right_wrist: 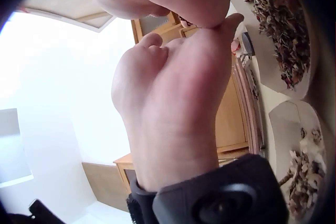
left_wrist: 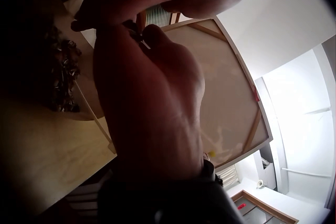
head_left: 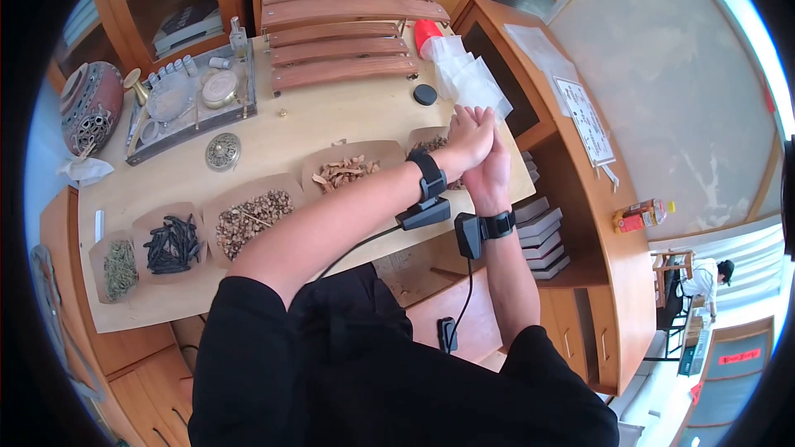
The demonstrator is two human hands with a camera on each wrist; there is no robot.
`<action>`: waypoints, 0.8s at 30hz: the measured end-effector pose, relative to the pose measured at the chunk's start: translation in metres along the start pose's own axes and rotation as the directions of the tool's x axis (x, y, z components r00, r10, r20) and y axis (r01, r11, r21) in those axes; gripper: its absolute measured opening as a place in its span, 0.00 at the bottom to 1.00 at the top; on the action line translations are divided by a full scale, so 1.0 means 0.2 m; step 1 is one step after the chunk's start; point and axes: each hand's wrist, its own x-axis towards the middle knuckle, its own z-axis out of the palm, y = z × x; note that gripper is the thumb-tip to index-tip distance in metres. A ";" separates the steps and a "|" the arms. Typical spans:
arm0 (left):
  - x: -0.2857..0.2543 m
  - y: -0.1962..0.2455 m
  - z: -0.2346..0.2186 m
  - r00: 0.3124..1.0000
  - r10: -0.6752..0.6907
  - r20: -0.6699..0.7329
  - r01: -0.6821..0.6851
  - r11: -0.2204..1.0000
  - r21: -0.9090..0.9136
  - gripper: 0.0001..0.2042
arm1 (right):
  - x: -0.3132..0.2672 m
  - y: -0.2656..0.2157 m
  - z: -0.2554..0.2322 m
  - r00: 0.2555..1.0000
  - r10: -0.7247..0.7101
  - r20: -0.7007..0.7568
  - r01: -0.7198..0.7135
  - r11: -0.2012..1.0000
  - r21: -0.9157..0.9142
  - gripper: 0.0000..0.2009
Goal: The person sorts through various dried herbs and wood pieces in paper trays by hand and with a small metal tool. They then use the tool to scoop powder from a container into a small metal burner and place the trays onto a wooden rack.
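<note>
My two hands meet at the right end of the table, in front of the dried-herb trays. The left hand [head_left: 465,145] lies against the right hand [head_left: 490,175], with curled fingers bunched together at the top. No object shows in either one. Both wrist views are filled by palms and wrists pressed close; most fingers are hidden there. Beside and partly behind the hands is a paper tray of dried, reddish-brown plant bits [right_wrist: 281,29]. Left of it stands a tray of pale dried slices [head_left: 341,172], close to the left forearm.
Farther left are trays of brown round pieces [head_left: 248,219], dark sticks [head_left: 172,244] and green herb [head_left: 121,269]. Behind stand a slatted wooden rack [head_left: 344,58], a black lid [head_left: 425,94], white sheets [head_left: 472,79] and a grey tray [head_left: 182,145] of small vessels. A bottle [head_left: 644,216] stands right.
</note>
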 end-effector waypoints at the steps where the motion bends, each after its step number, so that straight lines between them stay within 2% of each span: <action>1: 0.00 -0.01 0.03 1.000 -0.003 0.003 0.003 1.000 0.005 0.32 | 0.00 0.02 0.00 1.000 0.015 0.003 -0.015 1.000 0.020 0.26; 2: 0.04 -0.07 0.10 0.992 0.034 -0.122 -0.022 0.995 0.096 0.36 | -0.08 -0.02 0.20 0.991 0.009 -0.131 -0.017 0.998 -0.059 0.28; 4: 0.15 -0.22 0.25 0.933 0.111 -0.342 -0.002 0.953 0.303 0.40 | -0.06 0.00 0.16 0.996 0.032 -0.085 -0.039 0.996 -0.076 0.29; 5: 0.11 -0.19 0.22 0.935 0.108 -0.339 0.002 0.951 0.308 0.40 | -0.04 0.02 0.13 0.998 0.054 -0.038 -0.057 0.994 -0.095 0.29; 7: 0.01 -0.13 0.12 0.965 0.078 -0.251 -0.022 0.975 0.219 0.40 | -0.01 0.05 0.08 0.999 0.044 -0.029 -0.048 0.987 -0.157 0.32; 10: -0.16 -0.01 0.02 0.993 0.050 -0.107 -0.042 0.997 0.072 0.41 | -0.05 0.04 0.14 0.998 0.007 -0.054 -0.026 0.938 -0.345 0.32; 11: -0.19 0.06 0.03 0.997 0.044 -0.058 -0.043 0.999 0.020 0.41 | -0.04 0.04 0.14 0.998 0.005 -0.063 -0.026 0.939 -0.344 0.32; 13: -0.24 0.18 0.00 0.999 0.037 0.040 -0.033 0.996 -0.086 0.42 | -0.03 0.05 0.13 0.996 -0.092 0.009 0.085 0.872 -0.482 0.31; 14: -0.29 0.24 -0.02 0.995 0.034 0.090 -0.022 0.990 -0.138 0.42 | -0.04 0.04 0.14 0.996 -0.093 -0.001 0.081 0.872 -0.483 0.31; 15: -0.25 0.19 -0.04 0.995 0.029 0.095 -0.016 0.990 -0.138 0.42 | -0.05 0.03 0.17 0.994 -0.113 -0.008 0.092 0.844 -0.528 0.31; 17: -0.11 0.13 -0.10 0.954 0.092 0.285 0.057 0.879 -0.473 0.48 | -0.06 0.04 0.20 0.991 -0.136 -0.013 0.104 0.817 -0.567 0.32; 18: -0.33 0.33 -0.09 0.989 0.089 0.116 -0.030 0.899 -0.436 0.47 | -0.06 0.05 0.20 0.983 -0.185 0.020 0.162 0.796 -0.583 0.32; 19: -0.33 0.32 -0.10 0.989 0.086 0.121 -0.025 0.901 -0.433 0.47 | -0.07 0.06 0.20 0.971 -0.234 0.053 0.218 0.772 -0.597 0.32; 20: -0.31 0.30 -0.11 0.980 0.083 0.180 0.009 0.889 -0.457 0.48 | -0.08 0.06 0.19 0.970 -0.237 0.046 0.217 0.773 -0.596 0.32; 22: -0.25 0.23 -0.14 0.952 0.081 0.294 0.081 0.862 -0.500 0.48 | -0.08 0.05 0.19 0.909 -0.351 0.224 0.402 0.599 -0.693 0.29; 23: -0.22 0.19 -0.16 0.933 0.084 0.349 0.118 0.847 -0.518 0.48 | -0.08 0.05 0.19 0.909 -0.354 0.218 0.400 0.599 -0.694 0.29; 24: -0.18 0.15 -0.18 0.911 0.088 0.402 0.155 0.831 -0.534 0.48 | -0.08 0.04 0.18 0.895 -0.362 0.260 0.429 0.545 -0.720 0.28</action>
